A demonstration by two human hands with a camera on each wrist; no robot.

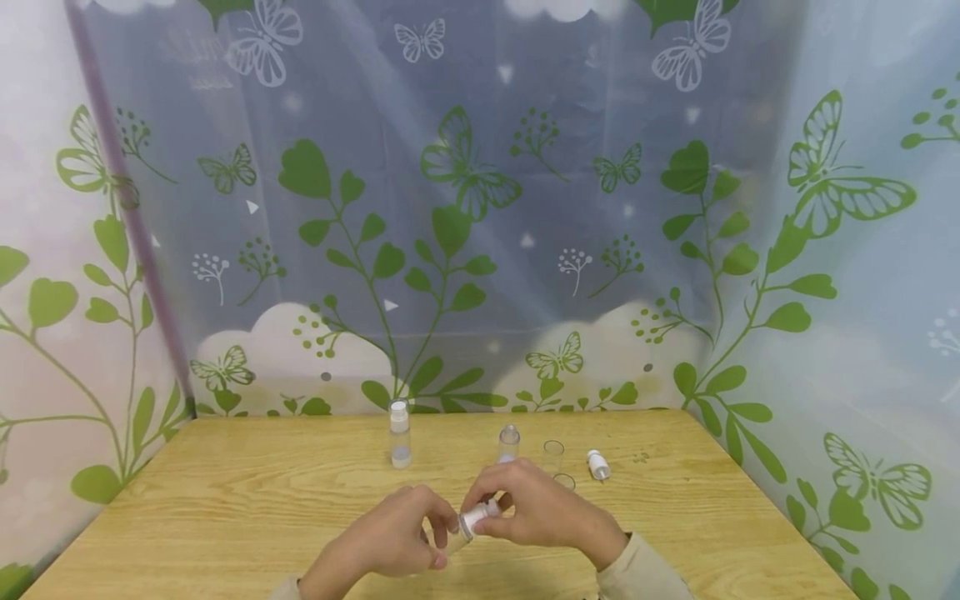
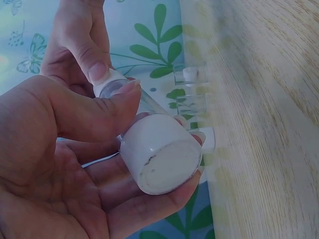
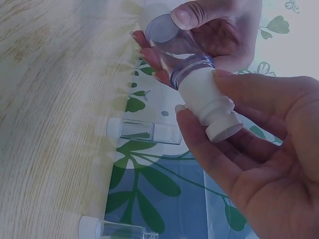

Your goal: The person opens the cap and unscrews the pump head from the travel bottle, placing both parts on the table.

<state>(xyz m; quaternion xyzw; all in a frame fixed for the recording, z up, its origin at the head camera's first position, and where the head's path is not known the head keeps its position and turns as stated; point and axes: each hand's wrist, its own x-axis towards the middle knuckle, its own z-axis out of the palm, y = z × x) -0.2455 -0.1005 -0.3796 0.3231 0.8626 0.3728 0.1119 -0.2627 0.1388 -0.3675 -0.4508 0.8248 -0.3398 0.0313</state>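
- Our left hand (image 1: 401, 532) grips a clear bottle (image 3: 168, 42); our right hand (image 1: 536, 508) pinches a white pump (image 3: 200, 92) at its neck, between both hands.
- We judge fitting underway; tightness we cannot tell.
- Farther across the worktop (image 1: 247, 483), a capped bottle (image 1: 401, 437) looks finished; an open bottle (image 1: 509, 442), clear caps (image 1: 553, 454) and loose pump (image 1: 597, 464) remain.

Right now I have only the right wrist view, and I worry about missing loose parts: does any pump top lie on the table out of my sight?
Observer: Yes, the head view shows a white pump top lying on the table.
Operator: Is there a clear cap near it?
Observer: Yes, a clear cap stands to its left.
Operator: What about the underside of the clear bottle in the left hand?
Observer: The left wrist view shows its white base with a dark mark along part of the edge.
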